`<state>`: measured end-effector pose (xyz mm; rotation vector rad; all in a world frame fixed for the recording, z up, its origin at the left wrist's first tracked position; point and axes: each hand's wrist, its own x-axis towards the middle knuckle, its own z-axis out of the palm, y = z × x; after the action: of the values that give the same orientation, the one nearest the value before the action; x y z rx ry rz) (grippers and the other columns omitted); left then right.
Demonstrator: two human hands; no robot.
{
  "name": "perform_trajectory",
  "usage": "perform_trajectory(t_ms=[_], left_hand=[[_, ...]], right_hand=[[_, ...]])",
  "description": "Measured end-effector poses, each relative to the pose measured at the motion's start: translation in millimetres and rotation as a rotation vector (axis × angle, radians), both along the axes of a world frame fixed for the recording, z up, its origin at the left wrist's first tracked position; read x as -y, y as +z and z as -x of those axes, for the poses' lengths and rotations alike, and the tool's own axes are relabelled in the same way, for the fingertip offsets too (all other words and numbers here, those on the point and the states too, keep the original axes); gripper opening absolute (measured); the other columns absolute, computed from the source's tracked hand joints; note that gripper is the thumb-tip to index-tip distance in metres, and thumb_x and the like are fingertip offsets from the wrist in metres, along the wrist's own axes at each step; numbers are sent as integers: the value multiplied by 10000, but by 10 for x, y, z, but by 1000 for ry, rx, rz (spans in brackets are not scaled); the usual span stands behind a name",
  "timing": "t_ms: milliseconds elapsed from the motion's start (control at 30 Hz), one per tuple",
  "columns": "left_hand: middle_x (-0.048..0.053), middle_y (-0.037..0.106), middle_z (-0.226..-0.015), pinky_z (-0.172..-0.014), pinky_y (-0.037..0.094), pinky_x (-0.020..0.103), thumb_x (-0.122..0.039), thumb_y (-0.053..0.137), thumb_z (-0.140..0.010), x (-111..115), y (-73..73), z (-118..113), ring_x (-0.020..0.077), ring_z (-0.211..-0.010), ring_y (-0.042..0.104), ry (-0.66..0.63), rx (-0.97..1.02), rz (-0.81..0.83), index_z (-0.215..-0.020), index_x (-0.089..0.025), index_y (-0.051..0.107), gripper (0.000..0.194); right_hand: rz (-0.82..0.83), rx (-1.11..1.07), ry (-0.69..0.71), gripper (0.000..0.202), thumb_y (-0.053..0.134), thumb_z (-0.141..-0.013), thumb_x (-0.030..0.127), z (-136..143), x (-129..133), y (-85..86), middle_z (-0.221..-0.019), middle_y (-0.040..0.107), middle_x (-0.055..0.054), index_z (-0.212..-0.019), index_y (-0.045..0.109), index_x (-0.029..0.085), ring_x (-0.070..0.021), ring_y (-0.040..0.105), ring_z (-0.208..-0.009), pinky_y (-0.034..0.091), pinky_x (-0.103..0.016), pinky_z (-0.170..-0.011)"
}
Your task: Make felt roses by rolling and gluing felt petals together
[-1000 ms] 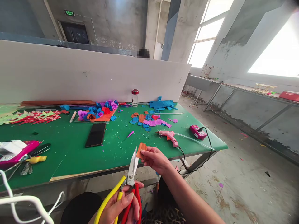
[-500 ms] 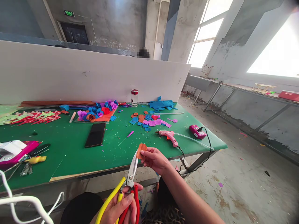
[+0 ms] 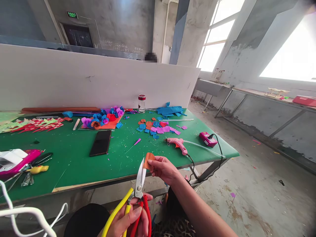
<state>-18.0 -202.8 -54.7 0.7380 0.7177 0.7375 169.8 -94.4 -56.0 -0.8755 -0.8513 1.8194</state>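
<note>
My left hand (image 3: 128, 219) is closed around scissors (image 3: 139, 187) with one yellow and one red handle. The blades point up and away from me, slightly apart, with the tips at the left edge of a small orange crepe paper piece (image 3: 148, 160). My right hand (image 3: 163, 168) pinches that paper between thumb and fingers, above the table's near edge. Just beyond, on the green table (image 3: 118, 168), lie a pink glue gun (image 3: 178, 143) and several cut paper pieces (image 3: 160, 129) in blue, purple and orange.
Paper flowers (image 3: 103, 119) lie at the back left, near a black phone (image 3: 100, 143). A red-lidded jar (image 3: 142, 104) stands against the white partition (image 3: 111, 79). The glue gun's cord runs off the table edge by a pink box (image 3: 208, 139). White cables (image 3: 29, 212) loop at lower left.
The scissor blades have parted a little, and the handles have spread. The orange paper is still pinched in my right hand, almost in the same place.
</note>
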Motion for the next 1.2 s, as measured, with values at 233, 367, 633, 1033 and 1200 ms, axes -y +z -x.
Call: perform_trajectory(t_ms=[233, 367, 633, 1033, 1200], left_hand=[[55, 672, -638, -357, 376, 149, -388, 575, -894, -11, -28, -7, 87, -355, 525, -12, 30, -9, -1183, -171, 595, 362], [46, 676, -645, -359, 381, 149, -381, 552, -907, -18, -33, -13, 93, -355, 538, -14, 64, -27, -1172, -170, 609, 344], [48, 666, -611, -319, 315, 130, -446, 568, -887, -18, -52, -39, 63, -307, 469, 14, -25, -43, -1207, -143, 556, 441], [61, 681, -647, -346, 355, 146, -387, 579, -889, -13, -17, -26, 80, -339, 507, -10, 62, 2, -1202, -144, 560, 396], [48, 679, -656, -371, 417, 161, -383, 538, -916, -45, -42, -23, 93, -355, 538, -23, 65, -16, -1211, -149, 563, 378]], right_hand=[[-13, 17, 17, 399, 868, -599, 420, -12, 4, -9, -582, 604, 34, -741, 654, 115, -41, 506, -431, 425, -184, -469], [-19, 18, 23, 388, 865, -601, 417, -1, 12, 0, -557, 598, 33, -719, 647, 119, -46, 506, -425, 422, -181, -460], [-25, 25, 31, 394, 865, -599, 425, 1, 12, 4, -559, 598, 34, -739, 658, 120, -47, 502, -427, 418, -188, -465], [-28, 39, 38, 399, 862, -599, 433, -5, 30, -9, -573, 595, 33, -735, 652, 121, -50, 500, -447, 409, -190, -472], [-34, 51, 55, 394, 856, -606, 438, 12, 27, -24, -572, 603, 30, -732, 654, 125, -52, 498, -442, 404, -192, -467]])
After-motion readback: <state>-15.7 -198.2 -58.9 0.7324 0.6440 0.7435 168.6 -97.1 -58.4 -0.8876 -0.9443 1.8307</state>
